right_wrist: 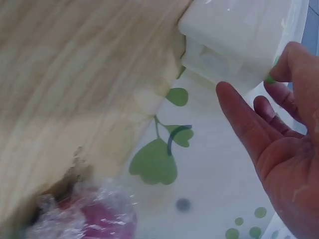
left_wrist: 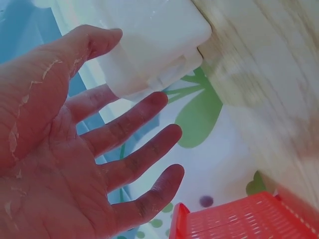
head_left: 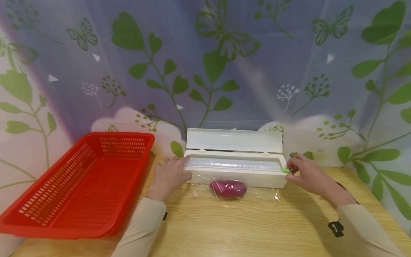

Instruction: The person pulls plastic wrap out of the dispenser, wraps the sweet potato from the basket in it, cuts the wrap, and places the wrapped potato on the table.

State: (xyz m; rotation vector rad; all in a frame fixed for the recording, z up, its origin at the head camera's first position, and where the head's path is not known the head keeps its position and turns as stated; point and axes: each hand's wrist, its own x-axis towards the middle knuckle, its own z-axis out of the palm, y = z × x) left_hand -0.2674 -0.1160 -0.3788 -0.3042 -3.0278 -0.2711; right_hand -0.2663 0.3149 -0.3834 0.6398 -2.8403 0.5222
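A white cling film dispenser (head_left: 236, 178) stands on the table with its lid (head_left: 234, 140) raised and a roll of clear film (head_left: 232, 164) inside. Against its front, under a sheet of film, lies a purple, elongated vegetable (head_left: 228, 189), possibly a sweet potato. My left hand (head_left: 170, 175) rests at the dispenser's left end, thumb against the box (left_wrist: 154, 45) and the other fingers (left_wrist: 149, 154) spread and fairly straight. At the right end, my right hand (head_left: 306, 175) pinches a small green slide cutter (head_left: 285, 170) between thumb and finger; the thumb partly covers it in the right wrist view.
A red plastic basket (head_left: 117, 214) stands at the left of the wooden table (head_left: 231, 228). A film-wrapped purple thing (right_wrist: 107, 214) lies right of the dispenser, mostly behind my right wrist in the head view. A leaf-patterned sheet (head_left: 257, 89) hangs close behind.
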